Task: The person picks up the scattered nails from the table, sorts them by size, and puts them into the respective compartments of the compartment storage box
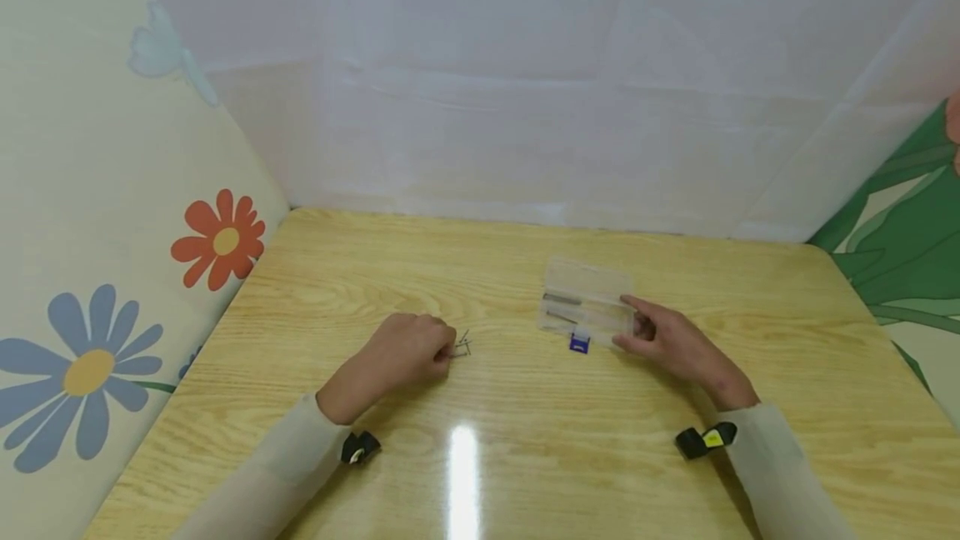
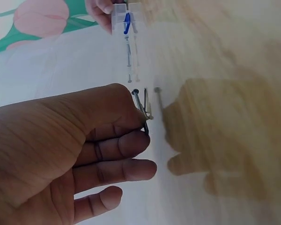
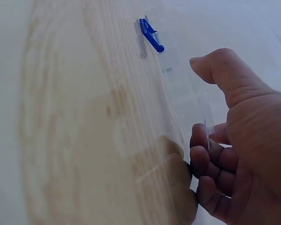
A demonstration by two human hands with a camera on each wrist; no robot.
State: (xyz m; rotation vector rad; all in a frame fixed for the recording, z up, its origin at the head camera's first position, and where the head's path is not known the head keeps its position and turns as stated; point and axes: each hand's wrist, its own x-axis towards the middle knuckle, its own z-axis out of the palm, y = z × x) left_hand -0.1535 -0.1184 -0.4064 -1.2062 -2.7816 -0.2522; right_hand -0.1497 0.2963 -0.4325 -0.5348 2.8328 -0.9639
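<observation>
My left hand (image 1: 411, 348) pinches a dark metal nail (image 2: 138, 104) between thumb and forefinger, its flat head poking up past the fingertips. Just beyond those fingertips, several loose nails (image 1: 464, 348) lie on the table. My right hand (image 1: 671, 342) grips the right end of a clear plastic box (image 1: 588, 277), thumb at the near side and forefinger at the far side. The box's lid is tipped open toward the back. Long grey nails (image 1: 562, 300) lie in its left compartments. A blue latch (image 1: 579, 344) hangs off the front edge.
The wood-grain table (image 1: 517, 440) reaches back to a pale sheet (image 1: 480, 140). Flower-printed panels (image 1: 90, 340) border it on the left and right. Black wrist cameras (image 1: 361, 447) sit on both sleeves.
</observation>
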